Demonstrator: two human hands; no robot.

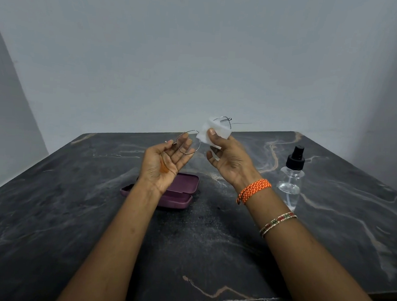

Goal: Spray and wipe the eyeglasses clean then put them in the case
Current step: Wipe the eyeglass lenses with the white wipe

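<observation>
A dark marble table [74, 213] with pale veins fills the view from 3 to 9 o'clock, a plain grey wall [174, 57] behind at 12 o'clock.

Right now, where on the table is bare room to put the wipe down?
Bare marble lies between the open case and the spray bottle, and across the near table between the forearms. Left of the case is free too. It is crowded only around the bottle.
</observation>
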